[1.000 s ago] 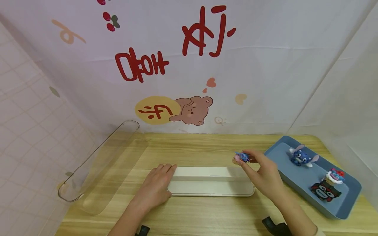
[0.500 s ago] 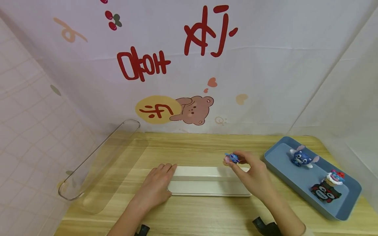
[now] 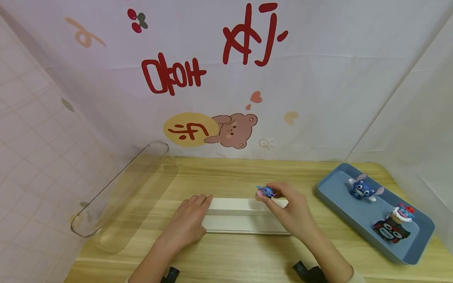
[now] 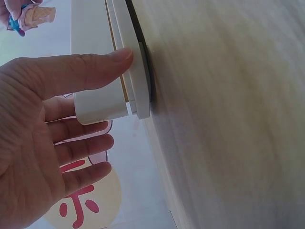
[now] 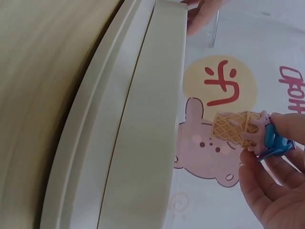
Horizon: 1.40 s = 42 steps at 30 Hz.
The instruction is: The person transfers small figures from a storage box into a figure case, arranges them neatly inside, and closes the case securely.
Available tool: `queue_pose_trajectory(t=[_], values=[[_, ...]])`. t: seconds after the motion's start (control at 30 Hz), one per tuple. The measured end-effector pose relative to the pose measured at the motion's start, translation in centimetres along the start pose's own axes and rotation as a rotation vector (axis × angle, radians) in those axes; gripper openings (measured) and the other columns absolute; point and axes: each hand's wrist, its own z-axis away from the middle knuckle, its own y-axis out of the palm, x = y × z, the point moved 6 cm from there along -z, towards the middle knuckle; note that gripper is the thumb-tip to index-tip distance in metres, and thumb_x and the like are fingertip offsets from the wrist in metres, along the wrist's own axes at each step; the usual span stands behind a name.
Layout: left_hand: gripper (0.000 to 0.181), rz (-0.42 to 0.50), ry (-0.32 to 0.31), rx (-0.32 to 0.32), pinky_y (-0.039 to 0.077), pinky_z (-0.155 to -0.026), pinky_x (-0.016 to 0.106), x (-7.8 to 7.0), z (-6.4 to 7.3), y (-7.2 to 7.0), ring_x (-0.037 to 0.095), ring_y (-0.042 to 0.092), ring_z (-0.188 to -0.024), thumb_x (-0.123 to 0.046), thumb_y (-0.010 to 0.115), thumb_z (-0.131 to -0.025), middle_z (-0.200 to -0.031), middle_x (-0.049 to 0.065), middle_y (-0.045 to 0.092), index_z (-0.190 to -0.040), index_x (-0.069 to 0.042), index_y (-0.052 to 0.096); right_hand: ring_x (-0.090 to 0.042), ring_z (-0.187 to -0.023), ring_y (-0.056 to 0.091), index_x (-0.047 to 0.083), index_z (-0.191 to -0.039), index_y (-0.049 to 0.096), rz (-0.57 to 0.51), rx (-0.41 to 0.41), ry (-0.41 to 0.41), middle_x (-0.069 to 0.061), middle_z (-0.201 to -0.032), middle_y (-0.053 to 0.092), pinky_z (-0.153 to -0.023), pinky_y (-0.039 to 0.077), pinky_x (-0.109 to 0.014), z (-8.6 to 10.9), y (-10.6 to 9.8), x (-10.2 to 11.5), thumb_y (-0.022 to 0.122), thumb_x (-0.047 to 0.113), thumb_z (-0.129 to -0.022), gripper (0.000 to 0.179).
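A white stepped display stand (image 3: 240, 224) lies lengthwise on the wooden table. My left hand (image 3: 187, 220) grips its left end, the thumb on the front edge and the fingers toward the back; the left wrist view shows the thumb (image 4: 90, 71) against the stand's edge. Above the stand's upper step, my right hand (image 3: 293, 208) pinches a small figurine (image 3: 264, 192) with a blue character on a pink-topped ice cream cone. In the right wrist view the waffle cone (image 5: 236, 128) points away from the fingers, clear of the stand.
At right, a blue tray (image 3: 354, 212) holds a dark blue winged figurine (image 3: 363, 189), a cone figurine (image 3: 402, 213) and a black-and-red figure (image 3: 391, 231). A clear plastic cover (image 3: 131, 204) stands at left. A printed cloth (image 3: 318, 98) hangs behind the table.
My right hand has moved left along the stand, carrying the cone figurine from near its right end toward the middle. My left hand stays at the left end.
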Motion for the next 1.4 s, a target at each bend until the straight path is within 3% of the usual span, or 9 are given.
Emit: queue_pose_trajectory(t=[0.43,0.9,1.13,1.4], values=[[0.086,0.015,0.004,0.010,0.049,-0.105,0.053,-0.2,0.0,-0.4,0.035,0.057,-0.125,0.002,0.091,-0.069,-0.137,0.016,0.061,-0.147,0.004,0.054,-0.011,-0.088,0.070,0.017,-0.113,0.076,0.006,0.008,0.014,0.009,-0.102,0.075,-0.078,0.057,-0.026,-0.5,1.8,1.6,0.091,0.007,-0.081,0.036],[0.087,0.011,0.009,-0.003,0.049,-0.104,0.052,-0.1,0.1,-0.2,0.032,0.058,-0.123,0.002,0.091,-0.067,-0.135,0.014,0.062,-0.146,0.003,0.055,-0.007,-0.091,0.067,0.017,-0.110,0.075,-0.065,0.106,0.073,0.013,-0.100,0.072,-0.076,0.060,-0.039,-0.2,5.1,2.2,0.090,0.012,-0.084,0.030],[0.087,0.001,0.014,-0.008,0.050,-0.103,0.052,-0.1,0.0,-0.3,0.032,0.058,-0.122,0.000,0.093,-0.067,-0.134,0.014,0.062,-0.145,0.003,0.056,-0.006,-0.090,0.066,0.018,-0.107,0.076,-0.075,0.143,0.080,0.016,-0.095,0.071,-0.071,0.059,-0.035,0.0,6.6,2.6,0.090,0.017,-0.084,0.026],[0.090,0.003,0.007,0.005,0.049,-0.103,0.052,-0.1,0.0,-0.2,0.032,0.058,-0.122,-0.004,0.096,-0.066,-0.135,0.013,0.062,-0.146,0.002,0.055,-0.006,-0.092,0.068,0.015,-0.107,0.077,-0.077,0.195,0.058,0.013,-0.098,0.073,-0.077,0.061,-0.038,0.1,8.2,2.8,0.088,0.021,-0.087,0.023]])
